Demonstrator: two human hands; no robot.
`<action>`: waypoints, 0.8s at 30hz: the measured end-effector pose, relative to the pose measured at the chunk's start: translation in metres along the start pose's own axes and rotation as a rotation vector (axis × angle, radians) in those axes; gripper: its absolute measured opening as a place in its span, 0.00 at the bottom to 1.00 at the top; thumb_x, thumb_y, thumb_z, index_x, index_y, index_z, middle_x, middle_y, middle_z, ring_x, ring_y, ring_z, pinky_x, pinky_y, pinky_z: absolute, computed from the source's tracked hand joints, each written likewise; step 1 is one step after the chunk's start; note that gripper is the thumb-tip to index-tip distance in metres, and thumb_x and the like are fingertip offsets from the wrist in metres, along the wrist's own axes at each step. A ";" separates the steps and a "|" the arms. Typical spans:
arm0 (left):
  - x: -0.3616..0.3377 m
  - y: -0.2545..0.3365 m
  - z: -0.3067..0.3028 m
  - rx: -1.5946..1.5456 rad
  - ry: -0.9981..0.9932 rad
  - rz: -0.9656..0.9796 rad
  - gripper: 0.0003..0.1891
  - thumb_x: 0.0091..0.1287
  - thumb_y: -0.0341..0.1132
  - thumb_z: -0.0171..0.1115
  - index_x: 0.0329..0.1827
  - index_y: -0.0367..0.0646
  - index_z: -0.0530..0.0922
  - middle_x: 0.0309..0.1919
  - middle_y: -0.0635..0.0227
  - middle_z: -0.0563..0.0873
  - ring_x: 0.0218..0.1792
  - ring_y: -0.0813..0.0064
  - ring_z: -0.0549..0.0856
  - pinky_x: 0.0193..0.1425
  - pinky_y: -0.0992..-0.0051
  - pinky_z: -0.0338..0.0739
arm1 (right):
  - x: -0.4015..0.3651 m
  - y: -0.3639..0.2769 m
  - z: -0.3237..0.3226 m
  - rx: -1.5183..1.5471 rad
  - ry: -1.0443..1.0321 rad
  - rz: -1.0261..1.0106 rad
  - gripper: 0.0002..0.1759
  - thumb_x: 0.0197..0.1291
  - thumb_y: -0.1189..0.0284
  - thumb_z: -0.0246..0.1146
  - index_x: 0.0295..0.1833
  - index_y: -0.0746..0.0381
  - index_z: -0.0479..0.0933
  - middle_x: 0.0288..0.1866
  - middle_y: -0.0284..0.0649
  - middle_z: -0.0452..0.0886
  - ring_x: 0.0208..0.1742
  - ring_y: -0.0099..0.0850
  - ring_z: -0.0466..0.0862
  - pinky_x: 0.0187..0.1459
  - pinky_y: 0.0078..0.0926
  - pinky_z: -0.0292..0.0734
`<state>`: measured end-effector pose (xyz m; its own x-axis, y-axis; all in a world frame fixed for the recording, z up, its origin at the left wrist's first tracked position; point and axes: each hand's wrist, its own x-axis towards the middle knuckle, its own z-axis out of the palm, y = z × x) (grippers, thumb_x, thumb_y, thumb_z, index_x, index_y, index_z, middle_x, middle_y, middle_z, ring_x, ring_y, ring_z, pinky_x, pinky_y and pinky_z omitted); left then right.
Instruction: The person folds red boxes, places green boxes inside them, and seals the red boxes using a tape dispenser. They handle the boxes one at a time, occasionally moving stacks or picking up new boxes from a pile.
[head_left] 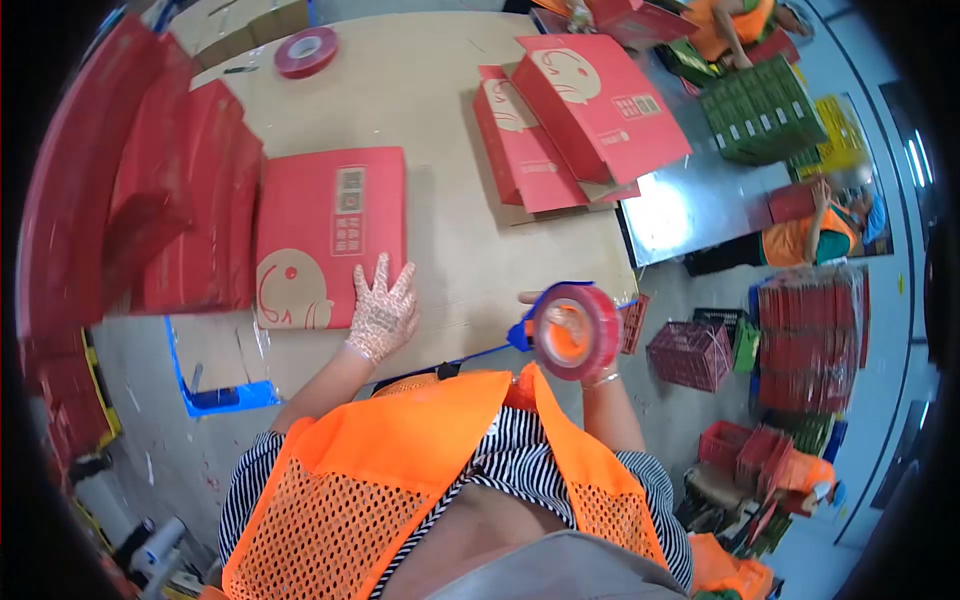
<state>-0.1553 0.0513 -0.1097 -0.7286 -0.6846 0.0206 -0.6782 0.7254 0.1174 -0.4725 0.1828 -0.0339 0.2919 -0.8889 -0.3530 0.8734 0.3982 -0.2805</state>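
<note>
My left hand, in a thin patterned glove, rests with fingers spread on the lower right corner of a flat red carton with a tan cartoon print. Held up over the table's front edge is a tape dispenser with a roll of red tape and a blue frame. My right hand grips it from behind, mostly hidden by the roll; some of the hand shows through the orange core. Folded red cartons stand stacked against the flat one's left side.
On the cardboard-topped table, two open red boxes lie at the back right and a tape roll at the back left. A metal table adjoins on the right. Co-workers, green crates and a purple crate are beyond.
</note>
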 end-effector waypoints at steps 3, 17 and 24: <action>0.050 -0.017 -0.025 -0.047 -0.046 -0.042 0.24 0.58 0.46 0.64 0.54 0.43 0.82 0.72 0.60 0.68 0.76 0.40 0.55 0.71 0.28 0.51 | -0.028 -0.010 0.007 -0.217 0.209 -0.488 0.26 0.67 0.55 0.60 0.58 0.67 0.76 0.56 0.58 0.81 0.52 0.44 0.85 0.51 0.38 0.85; 0.479 0.002 -0.104 -0.294 0.218 -0.041 0.28 0.64 0.53 0.61 0.59 0.42 0.77 0.58 0.47 0.80 0.64 0.50 0.76 0.69 0.58 0.69 | -0.014 -0.185 -0.046 -0.623 0.459 -0.729 0.23 0.66 0.56 0.61 0.52 0.67 0.77 0.53 0.53 0.84 0.49 0.33 0.84 0.56 0.31 0.77; 0.541 0.054 -0.111 -0.247 -0.193 -0.453 0.42 0.63 0.74 0.45 0.70 0.53 0.73 0.61 0.53 0.81 0.68 0.60 0.76 0.73 0.60 0.67 | 0.028 -0.302 -0.076 -0.506 0.375 -0.705 0.29 0.59 0.62 0.69 0.61 0.68 0.74 0.59 0.48 0.80 0.62 0.41 0.80 0.63 0.38 0.75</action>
<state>-0.5758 -0.2878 0.0179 -0.3892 -0.8818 -0.2663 -0.9024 0.3070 0.3025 -0.7579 0.0553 -0.0268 -0.4600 -0.8666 -0.1936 0.5022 -0.0741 -0.8616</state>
